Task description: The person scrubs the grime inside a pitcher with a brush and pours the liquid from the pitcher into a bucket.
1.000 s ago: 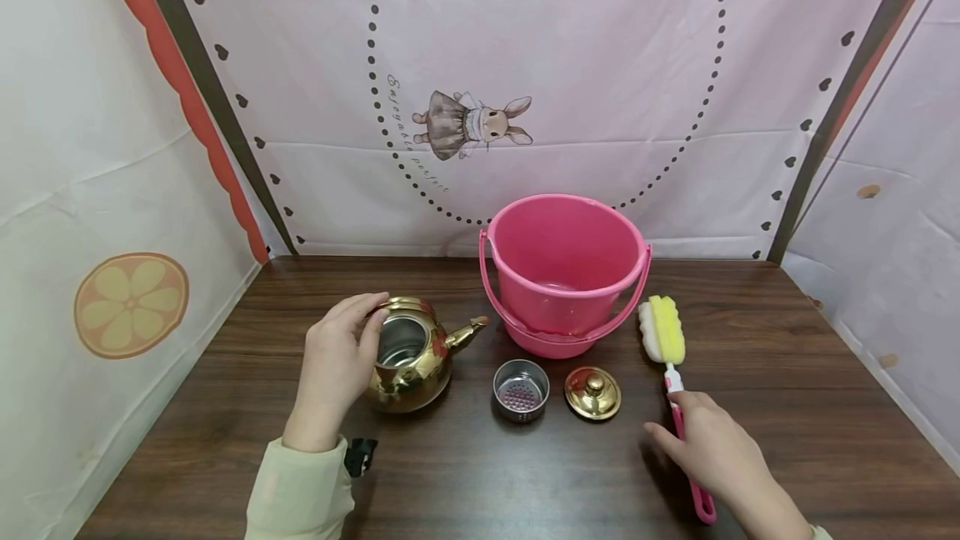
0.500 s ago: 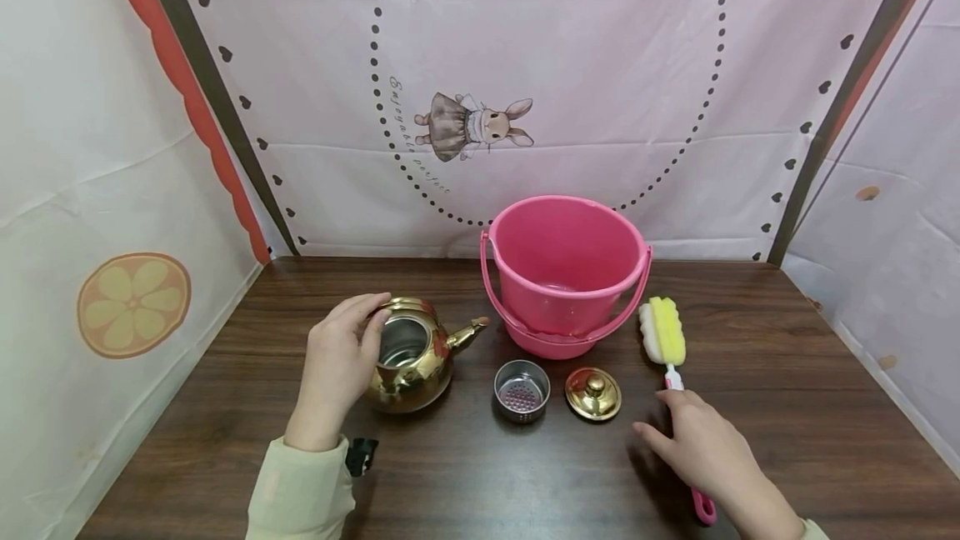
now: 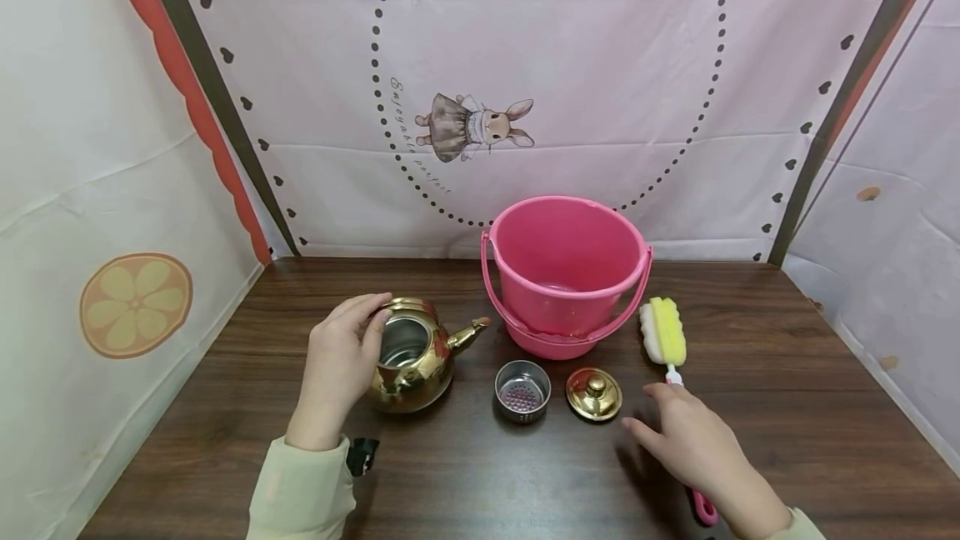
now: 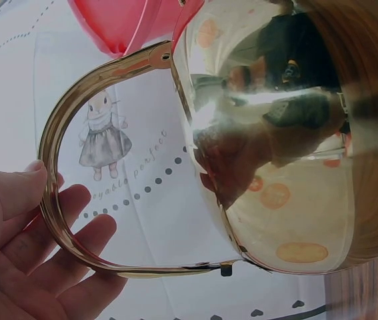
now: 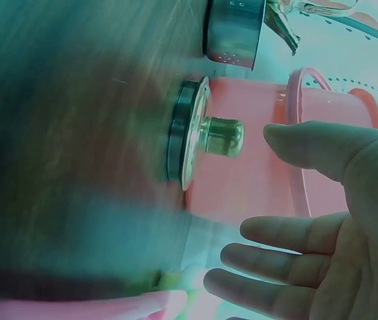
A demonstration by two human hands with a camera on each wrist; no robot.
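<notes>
A gold teapot (image 3: 416, 382), without its lid, stands at the left of the table with its spout toward the bucket. My left hand (image 3: 341, 365) holds its looped handle (image 4: 50, 153), thumb on one side and fingers curled on the other. Right of the teapot sit a perforated steel strainer cup (image 3: 522, 402) and the gold knobbed lid (image 3: 595, 394). My right hand (image 3: 693, 440) is just right of the lid, over the brush handle. In the right wrist view its thumb and fingers are spread and hold nothing, apart from the lid knob (image 5: 223, 137).
A pink bucket (image 3: 555, 302) with its handle lowered stands behind the strainer cup and lid. The sponge-headed bottle brush (image 3: 666, 332) lies at the right, its pink handle partly under my right hand. Printed cloth walls (image 3: 600, 65) enclose the back and sides.
My right hand has moved left from above the brush handle toward the lid. My left hand and the teapot stay in place.
</notes>
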